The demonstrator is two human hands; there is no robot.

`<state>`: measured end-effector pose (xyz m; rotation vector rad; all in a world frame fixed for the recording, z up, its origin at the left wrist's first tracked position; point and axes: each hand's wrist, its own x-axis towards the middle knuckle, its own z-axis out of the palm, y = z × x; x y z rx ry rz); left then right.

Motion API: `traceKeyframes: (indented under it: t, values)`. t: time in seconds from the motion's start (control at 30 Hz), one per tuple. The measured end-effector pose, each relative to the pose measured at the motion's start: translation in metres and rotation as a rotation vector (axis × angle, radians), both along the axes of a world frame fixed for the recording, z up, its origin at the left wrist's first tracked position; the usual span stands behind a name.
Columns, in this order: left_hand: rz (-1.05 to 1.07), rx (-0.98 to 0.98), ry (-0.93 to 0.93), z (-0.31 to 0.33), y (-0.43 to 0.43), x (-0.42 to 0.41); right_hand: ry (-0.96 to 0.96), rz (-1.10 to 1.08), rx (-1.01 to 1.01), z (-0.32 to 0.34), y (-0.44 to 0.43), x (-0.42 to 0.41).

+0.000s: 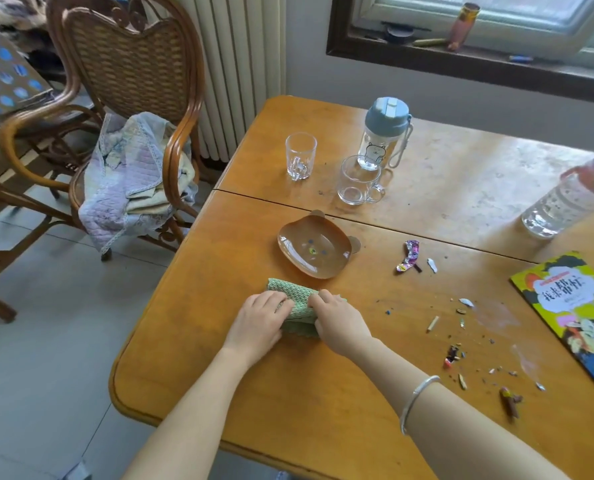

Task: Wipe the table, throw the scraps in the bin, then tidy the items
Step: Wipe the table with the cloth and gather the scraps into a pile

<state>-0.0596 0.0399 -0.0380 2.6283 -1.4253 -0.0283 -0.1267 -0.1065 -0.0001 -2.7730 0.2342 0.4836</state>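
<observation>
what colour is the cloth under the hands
The cloth is light green with a knitted zigzag texture, gripped by both hands; the head view shows it.

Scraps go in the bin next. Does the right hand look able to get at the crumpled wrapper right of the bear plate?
Probably yes. The crumpled wrapper lies in the open on bare table beyond the right hand, with nothing between. That hand first has to let go of the green cloth.
</observation>
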Motion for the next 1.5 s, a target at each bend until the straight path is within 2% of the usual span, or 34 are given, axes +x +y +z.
traceKeyframes:
  t: [0.2,0.37,0.5,0.63,0.87,1.0,1.23,1.43,1.5]
  values:
    - [0.07,-0.088,-0.043,-0.004,-0.004,-0.005,0.011,0.14,-0.079,-0.007,-0.003,-0.011]
    - [0.029,-0.066,-0.067,-0.004,-0.002,-0.007,-0.055,0.065,-0.135,-0.008,0.004,-0.011]
    - [-0.038,-0.039,-0.094,-0.005,-0.003,-0.011,-0.029,-0.115,0.01,-0.005,-0.01,-0.007]
    - [-0.067,-0.061,-0.131,-0.005,-0.012,-0.018,0.043,-0.194,0.178,0.004,-0.03,-0.008]
    - [-0.103,-0.11,-0.222,-0.004,-0.031,-0.018,0.097,-0.333,0.306,0.013,-0.039,-0.018]
    - [-0.166,-0.076,-0.266,-0.005,-0.033,-0.023,0.112,-0.351,0.308,0.014,-0.043,-0.022]
    - [-0.301,-0.237,-0.361,-0.01,-0.042,-0.026,0.129,-0.375,0.344,0.015,-0.047,-0.026]
    - [-0.273,-0.317,-0.333,0.001,-0.047,-0.015,0.142,-0.31,0.383,0.023,-0.041,-0.025]
    - [-0.246,-0.317,-0.319,0.008,-0.051,-0.01,0.145,-0.236,0.33,0.029,-0.042,-0.025]
